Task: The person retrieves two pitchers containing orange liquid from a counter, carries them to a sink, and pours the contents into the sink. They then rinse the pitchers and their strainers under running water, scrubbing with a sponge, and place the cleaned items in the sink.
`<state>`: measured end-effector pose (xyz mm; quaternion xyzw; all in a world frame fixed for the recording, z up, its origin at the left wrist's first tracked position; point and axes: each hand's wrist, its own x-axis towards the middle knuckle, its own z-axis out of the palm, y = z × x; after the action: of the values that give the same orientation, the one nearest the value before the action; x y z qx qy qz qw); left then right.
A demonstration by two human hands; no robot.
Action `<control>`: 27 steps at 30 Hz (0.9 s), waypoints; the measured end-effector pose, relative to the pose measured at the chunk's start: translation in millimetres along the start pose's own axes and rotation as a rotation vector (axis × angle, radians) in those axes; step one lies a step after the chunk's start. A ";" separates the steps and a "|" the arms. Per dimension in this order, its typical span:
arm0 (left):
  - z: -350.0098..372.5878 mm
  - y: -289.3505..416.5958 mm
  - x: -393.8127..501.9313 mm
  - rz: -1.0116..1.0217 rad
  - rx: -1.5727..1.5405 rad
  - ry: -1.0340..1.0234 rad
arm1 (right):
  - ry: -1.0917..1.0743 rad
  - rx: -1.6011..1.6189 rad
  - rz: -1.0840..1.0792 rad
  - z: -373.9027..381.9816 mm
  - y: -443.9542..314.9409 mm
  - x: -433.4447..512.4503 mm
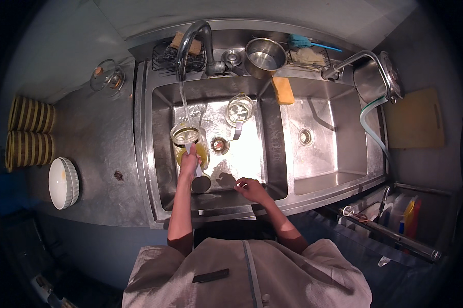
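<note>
In the left basin of a stainless steel double sink, my left hand grips the pale handle of a glass jug. Water runs from the curved faucet into its mouth, and yellowish liquid shows through its side. Just below that hand is a dark round object whose kind I cannot make out. My right hand hovers over the basin's front part, fingers loosely curled, with nothing visible in it. A second glass jug with a grey handle stands beyond the drain.
An orange sponge rests at the divider's back end. Behind the sink are a metal pot and wire racks with scrubbers. White fluted bowls and striped containers occupy the left counter. A hose-fitted faucet arches at right.
</note>
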<state>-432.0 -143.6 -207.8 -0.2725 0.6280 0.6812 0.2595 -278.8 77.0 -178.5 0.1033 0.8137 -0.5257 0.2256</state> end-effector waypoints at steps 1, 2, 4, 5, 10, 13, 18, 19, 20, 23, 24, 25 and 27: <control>2.9 -0.8 2.4 0.020 -0.006 -0.006 | 0.003 -0.006 0.004 -0.4 2.5 0.1; 7.1 -2.4 4.5 0.019 0.071 0.018 | 0.006 -0.011 0.008 -1.1 5.2 -0.1; 13.7 -7.8 9.7 0.096 0.125 0.075 | 0.017 -0.001 0.018 -2.9 7.8 -1.6; 17.0 -10.0 12.8 0.134 0.153 0.102 | 0.024 0.005 0.022 -4.1 9.1 -1.6; 13.2 -32.7 44.3 0.389 0.465 0.279 | 0.030 0.046 0.039 -6.0 6.9 0.5; 1.7 -3.0 31.0 0.302 0.509 0.314 | 0.051 0.071 0.036 -10.1 7.0 -0.5; -20.1 2.4 34.2 0.217 0.236 0.366 | 0.066 0.041 0.059 -6.4 7.3 3.7; -21.2 -3.2 37.6 0.262 0.270 0.335 | 0.058 0.046 0.072 -5.9 5.9 3.9; -21.7 -8.2 41.0 0.307 0.304 0.303 | 0.051 0.051 0.084 -5.4 4.4 4.2; -23.8 -36.2 57.4 0.332 0.180 0.289 | 0.061 0.056 0.031 -4.5 1.2 -1.1; -15.2 -35.5 58.5 0.349 0.127 0.266 | 0.049 0.071 0.036 -5.5 5.4 -0.1; -15.8 -33.0 56.8 0.363 0.156 0.273 | 0.035 0.086 0.040 -5.3 9.0 -2.7; -27.4 -29.1 45.5 0.382 0.216 0.292 | 0.045 0.142 0.051 -5.2 11.2 -1.6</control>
<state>-443.1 -168.2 -262.0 -0.2149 0.7681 0.6002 0.0606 -274.1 86.5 -185.0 0.1517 0.7763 -0.5737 0.2127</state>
